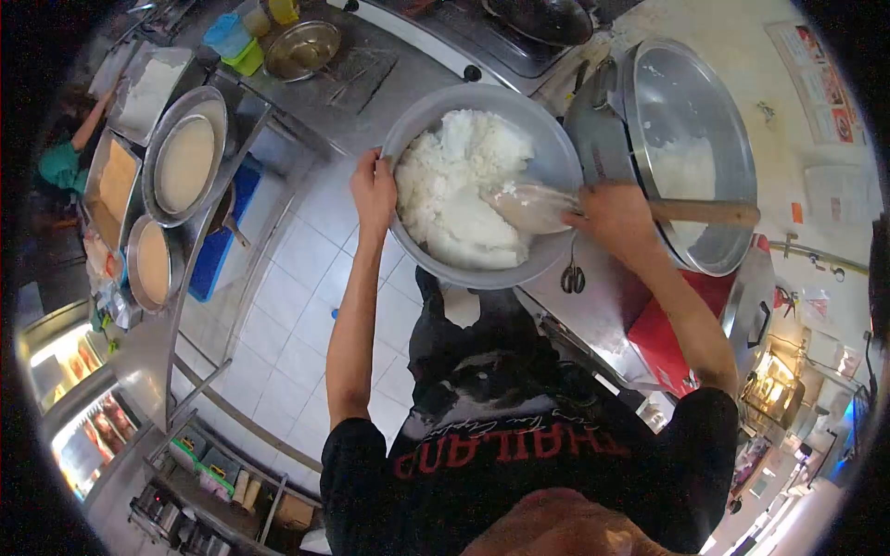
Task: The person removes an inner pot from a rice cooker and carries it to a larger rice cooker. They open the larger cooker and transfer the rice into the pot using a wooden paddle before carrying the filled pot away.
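Observation:
A large grey basin of cooked white rice is in front of me. My left hand grips the basin's rim on the left side, fingers curled over the edge. My right hand is closed round a rice paddle with a long wooden handle. The paddle's broad blade lies in the rice, toward the right of the heap. Just right of the basin stands a big metal pot, tilted in this view, with some rice inside.
Black-handled scissors rest on the counter beside the basin. A red box is farther right. A wok sits on the stove at the back. On the left, pans of pale liquid stand on a metal table, with a person's arm behind them.

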`<state>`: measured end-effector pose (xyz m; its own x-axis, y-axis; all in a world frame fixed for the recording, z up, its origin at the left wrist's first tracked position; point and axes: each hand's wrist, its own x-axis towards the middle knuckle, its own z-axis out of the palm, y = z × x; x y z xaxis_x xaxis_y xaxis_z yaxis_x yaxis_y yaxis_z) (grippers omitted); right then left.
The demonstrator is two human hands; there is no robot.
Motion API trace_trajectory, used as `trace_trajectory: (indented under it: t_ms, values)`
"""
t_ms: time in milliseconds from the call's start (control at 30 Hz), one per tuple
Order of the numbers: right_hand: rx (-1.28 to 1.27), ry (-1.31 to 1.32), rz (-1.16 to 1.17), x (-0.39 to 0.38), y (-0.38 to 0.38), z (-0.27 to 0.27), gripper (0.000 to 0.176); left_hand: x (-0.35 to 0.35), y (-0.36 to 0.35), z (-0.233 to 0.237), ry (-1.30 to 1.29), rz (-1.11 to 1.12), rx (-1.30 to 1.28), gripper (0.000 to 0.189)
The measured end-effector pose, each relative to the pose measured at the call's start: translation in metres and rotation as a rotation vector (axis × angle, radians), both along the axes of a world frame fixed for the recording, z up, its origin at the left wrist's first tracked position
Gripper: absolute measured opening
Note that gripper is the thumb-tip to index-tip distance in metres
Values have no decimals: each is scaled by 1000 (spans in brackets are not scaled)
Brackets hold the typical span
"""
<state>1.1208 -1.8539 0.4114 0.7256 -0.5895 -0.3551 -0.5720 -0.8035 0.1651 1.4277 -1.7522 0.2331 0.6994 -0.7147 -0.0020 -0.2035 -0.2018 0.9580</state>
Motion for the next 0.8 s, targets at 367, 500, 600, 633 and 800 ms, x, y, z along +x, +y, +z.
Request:
trace_trajectory:
  t_ms: [367, 500, 600, 633, 800]
  values:
    - [-139, -133, 228, -4, 4, 46, 21, -4, 4, 7, 4, -6, 12, 30]
    - [-203, 11, 518, 3, -15, 34, 18, -7, 4, 15, 10, -12, -9, 30]
    - [-218, -148, 633, 19, -24, 13, 16, -7, 5, 14, 21, 8, 29, 31]
    - [-203, -117, 617, 25, -25, 5, 17, -6, 4, 15, 19, 5, 46, 32]
    - [-118, -103, 529, 42, -7, -44, 16, -1, 5, -14, -133, 1, 3, 38]
